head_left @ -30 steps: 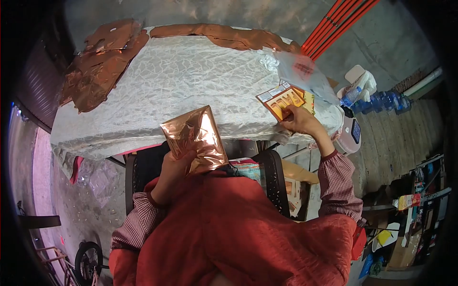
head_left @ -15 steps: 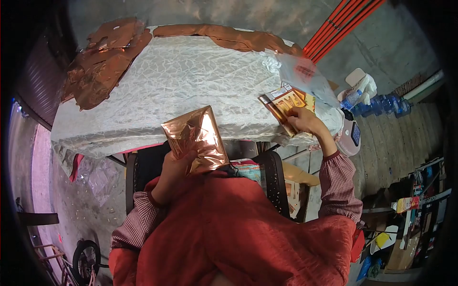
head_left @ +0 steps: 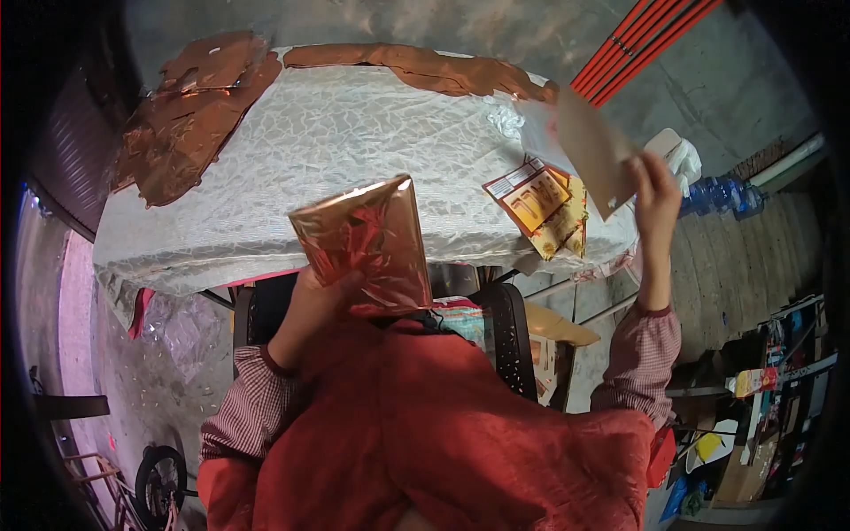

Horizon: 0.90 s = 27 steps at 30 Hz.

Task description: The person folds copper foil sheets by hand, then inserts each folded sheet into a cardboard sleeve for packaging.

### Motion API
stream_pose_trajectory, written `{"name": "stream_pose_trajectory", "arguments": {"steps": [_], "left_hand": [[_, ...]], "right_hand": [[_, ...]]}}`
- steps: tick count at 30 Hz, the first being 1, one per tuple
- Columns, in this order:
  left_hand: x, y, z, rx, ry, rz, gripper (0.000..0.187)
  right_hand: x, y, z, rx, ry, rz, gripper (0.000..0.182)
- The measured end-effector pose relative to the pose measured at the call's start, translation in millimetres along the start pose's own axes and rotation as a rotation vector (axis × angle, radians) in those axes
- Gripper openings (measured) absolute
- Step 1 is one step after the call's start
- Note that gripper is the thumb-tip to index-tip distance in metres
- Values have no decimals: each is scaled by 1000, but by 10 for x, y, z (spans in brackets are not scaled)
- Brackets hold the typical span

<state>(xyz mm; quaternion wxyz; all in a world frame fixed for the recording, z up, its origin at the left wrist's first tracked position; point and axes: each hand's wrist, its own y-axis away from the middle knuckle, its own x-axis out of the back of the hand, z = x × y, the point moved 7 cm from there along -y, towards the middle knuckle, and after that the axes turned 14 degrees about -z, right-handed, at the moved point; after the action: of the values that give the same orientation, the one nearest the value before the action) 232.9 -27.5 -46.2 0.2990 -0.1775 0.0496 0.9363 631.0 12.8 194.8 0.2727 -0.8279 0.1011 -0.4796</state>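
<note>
My left hand [head_left: 317, 305] is closed on a flat, shiny copper-coloured foil packet [head_left: 390, 234], tilted up in front of my lap at the table's near edge. Raised over the right end of the table, my right hand [head_left: 657, 190] pinches a plain grey-brown card [head_left: 591, 150] by its lower right edge. Below and left of that card lie printed yellow-and-brown cards [head_left: 536, 199] with large lettering, overlapping a floral-patterned piece [head_left: 571, 232]. The card partly covers a clear plastic bag [head_left: 537, 133].
A white patterned cloth [head_left: 363, 159] covers the table. Brown foil sheets [head_left: 181, 124] lie at its left, and a brown strip [head_left: 425, 73] runs along the far edge. Orange poles [head_left: 642, 49] stand behind. Large bottles [head_left: 722, 196] are at the right. A chair [head_left: 513, 341] is below the table.
My right hand has left the printed cards, moved up and right, and now holds up the grey-brown card. The foil packet in my left hand has tilted and risen slightly.
</note>
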Motion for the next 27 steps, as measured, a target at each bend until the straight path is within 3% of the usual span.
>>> {"name": "stream_pose_trajectory", "arguments": {"steps": [1, 3, 4, 5, 6, 8, 10, 11, 12, 15, 17, 18, 20, 21, 24, 27], "left_hand": [[-7, -30, 54, 3, -1, -1, 40], [-86, -76, 360, -174, 156, -6, 42], [-191, -131, 501, -177, 153, 0, 42], [-218, -167, 635, -202, 245, 175, 29], [-151, -170, 705, -226, 336, 350, 17], [81, -277, 708, -178, 232, 271, 14], [296, -511, 615, -133, 132, 197, 11], [389, -689, 544, -152, 173, 167, 10], [423, -814, 538, -171, 213, 134, 10], [450, -984, 603, -133, 311, 257, 10], [615, -1060, 461, -111, 346, 346, 7], [700, -1081, 389, -113, 346, 341, 7], [756, -1117, 374, -130, 270, 237, 9], [754, -1062, 422, -87, 50, 215, 13], [711, -1097, 447, 36, 232, 281, 15], [748, -1132, 480, 126, 106, 205, 13]], "right_hand": [[-2, -164, -31, -77, -230, -10, 22], [-322, -490, -226, -19, -551, -138, 24], [-598, -616, -264, -13, -530, -265, 25], [-939, -723, -279, -40, -400, -442, 24], [-1313, -772, -358, 85, -370, -473, 23], [-2088, -850, -404, 53, -324, -667, 20], [-2665, -935, -461, 215, -346, -620, 18], [-2981, -964, -373, 103, -463, -674, 17], [-3118, -999, -425, 121, -471, -649, 19], [-3303, -1099, -484, -34, -498, -688, 21], [-3356, -1041, -392, -338, -759, -716, 21], [-3312, -998, -407, -338, -756, -711, 21], [-3346, -718, -450, -392, -744, -980, 17], [-3368, -649, -399, -359, -757, -966, 15], [-3385, -574, -271, -325, -766, -927, 12], [-2946, -873, -10, 25, -132, -405, 18]]}}
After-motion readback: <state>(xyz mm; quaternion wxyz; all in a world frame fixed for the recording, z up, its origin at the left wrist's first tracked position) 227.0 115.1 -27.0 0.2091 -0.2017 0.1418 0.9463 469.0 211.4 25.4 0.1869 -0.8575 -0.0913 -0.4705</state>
